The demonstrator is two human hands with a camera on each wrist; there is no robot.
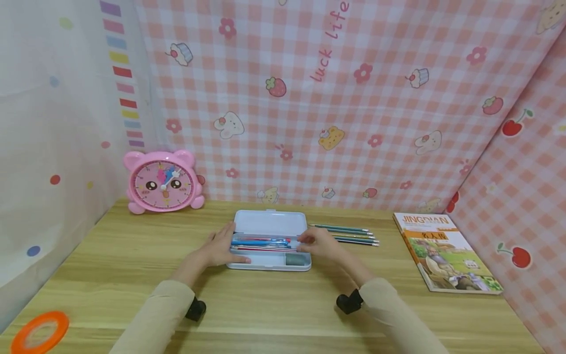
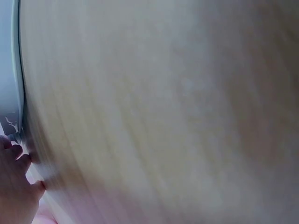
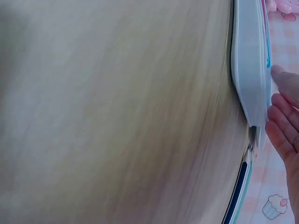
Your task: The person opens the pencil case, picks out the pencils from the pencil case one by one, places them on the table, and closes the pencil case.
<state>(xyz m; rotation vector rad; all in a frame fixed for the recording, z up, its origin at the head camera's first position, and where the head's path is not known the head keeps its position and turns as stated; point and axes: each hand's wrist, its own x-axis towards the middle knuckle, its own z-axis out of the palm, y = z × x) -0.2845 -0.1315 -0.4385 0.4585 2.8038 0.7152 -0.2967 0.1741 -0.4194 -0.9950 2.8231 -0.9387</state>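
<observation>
At 8 o'clock from a pale pencil case (image 1: 265, 259), nearest the viewer, an orange ring of tape (image 1: 63, 324) lies on the wooden table (image 1: 269, 309). Two cream sleeves (image 1: 155, 314) reach up from 7 and 5 o'clock. The left hand (image 1: 216, 248) rests at the case's 9 o'clock end, fingers spread, thumb along the near side. The right hand (image 1: 320, 242) is at the 3 o'clock end with fingers bent; whether it pinches anything I cannot tell.

The case sits mid-table between the hands, its long axis running from 9 to 3 o'clock, its lid (image 1: 270, 222) folded back toward 12. Blue, red and white pens (image 1: 261, 242) lie lengthwise inside; which way their tips point is unclear. A greenish block (image 1: 295, 259) fills the near right compartment.

At 3 o'clock, just beyond the right hand, pencils (image 1: 353, 236) lie with sharpened tips toward 9; farther out is a book (image 1: 448, 253). At 10 o'clock stands a pink clock (image 1: 163, 196). Behind, checked cloth (image 1: 309, 123) hangs at 12.
</observation>
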